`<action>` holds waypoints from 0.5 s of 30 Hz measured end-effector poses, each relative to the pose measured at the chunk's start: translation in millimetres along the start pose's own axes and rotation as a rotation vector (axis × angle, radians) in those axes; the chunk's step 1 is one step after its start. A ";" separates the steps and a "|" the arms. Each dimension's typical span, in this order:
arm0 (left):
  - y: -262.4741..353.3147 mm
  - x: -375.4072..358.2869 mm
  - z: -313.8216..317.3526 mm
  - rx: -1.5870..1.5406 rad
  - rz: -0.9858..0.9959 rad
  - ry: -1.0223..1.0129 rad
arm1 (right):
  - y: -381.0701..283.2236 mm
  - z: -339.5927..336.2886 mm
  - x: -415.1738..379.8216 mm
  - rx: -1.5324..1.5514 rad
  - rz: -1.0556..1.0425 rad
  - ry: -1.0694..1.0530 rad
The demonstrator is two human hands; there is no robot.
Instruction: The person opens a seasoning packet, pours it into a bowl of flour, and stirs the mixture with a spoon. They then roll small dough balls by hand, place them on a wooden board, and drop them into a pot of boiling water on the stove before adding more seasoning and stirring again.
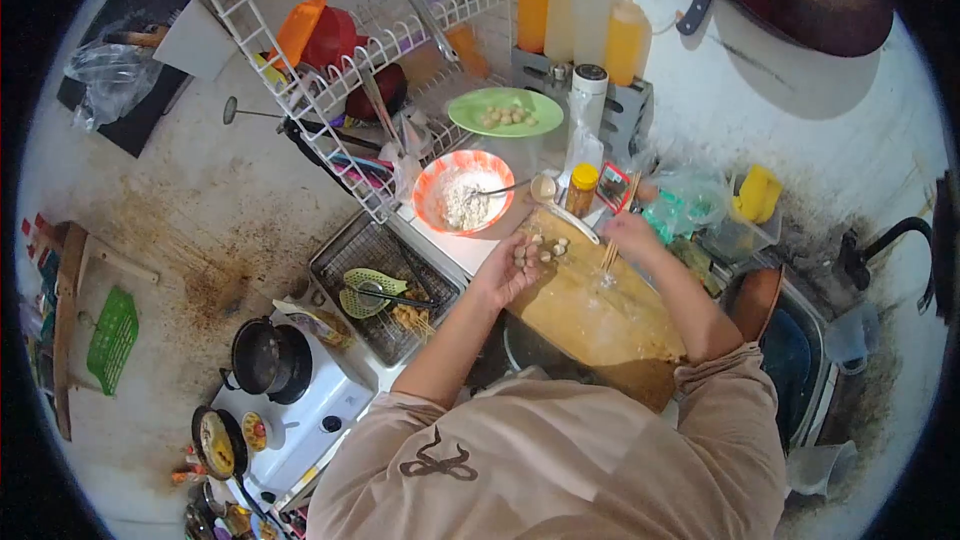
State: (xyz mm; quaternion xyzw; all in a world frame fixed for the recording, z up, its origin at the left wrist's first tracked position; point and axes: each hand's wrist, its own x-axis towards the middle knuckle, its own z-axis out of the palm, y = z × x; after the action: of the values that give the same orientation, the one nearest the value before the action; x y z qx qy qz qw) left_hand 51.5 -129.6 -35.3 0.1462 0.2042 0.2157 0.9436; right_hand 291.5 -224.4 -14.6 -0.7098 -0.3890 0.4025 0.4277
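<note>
Several small pale balls lie in and beside my left hand (508,268), whose fingers are curled round some of them at the upper left of the wooden board (590,310). At the board's upper right, my right hand (632,232) is closed on thin wooden sticks (610,258). A few more pale balls (556,247) rest on the board between the hands. Behind the left hand stands an orange and white bowl (432,192) of white powder with a spoon in it. Farther back, a green plate (540,118) holds several similar balls.
A ladle (575,224) and a yellow-capped jar (580,190) stand behind the board. On the left are a wire basket tray (385,290) and a white stove (310,410) with a black pot (262,358). The sink (815,380) is at the right.
</note>
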 end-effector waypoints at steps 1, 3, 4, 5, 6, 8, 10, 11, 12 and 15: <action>1.2 2.0 1.6 0.104 0.045 0.053 | -13.1 -4.2 -6.7 0.355 0.156 -0.065; 3.4 7.3 1.3 0.420 0.198 0.025 | -20.7 -13.3 -11.6 0.729 0.240 -0.198; 5.0 11.2 1.2 0.579 0.280 0.007 | -25.0 -17.5 -12.5 0.913 0.276 -0.268; 5.3 17.3 -1.5 0.767 0.391 -0.007 | -29.4 -19.5 -13.3 0.909 0.286 -0.261; 4.1 23.3 -4.4 0.952 0.503 -0.021 | -33.1 -19.7 -15.0 0.906 0.298 -0.253; 3.7 27.1 -0.7 1.346 0.724 -0.024 | -34.2 -19.0 -14.4 0.854 0.326 -0.243; 4.7 19.7 11.0 1.768 0.946 0.002 | -24.9 -13.5 -3.7 0.757 0.354 -0.240; 1.8 17.0 16.8 1.779 0.846 0.020 | -22.1 -7.5 -1.2 0.608 0.293 -0.198; 1.1 16.9 17.7 1.880 0.912 0.005 | -18.8 1.3 -0.3 0.459 0.236 -0.156; -1.4 16.1 14.2 2.151 1.004 -0.010 | -11.3 30.5 3.9 0.157 0.175 -0.103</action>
State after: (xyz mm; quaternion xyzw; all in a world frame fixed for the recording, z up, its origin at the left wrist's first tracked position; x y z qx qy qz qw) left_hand 71.6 -126.0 -28.6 0.9285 0.1967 0.2787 0.1470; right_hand 263.1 -208.2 -14.6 -0.6836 -0.3143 0.5036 0.4246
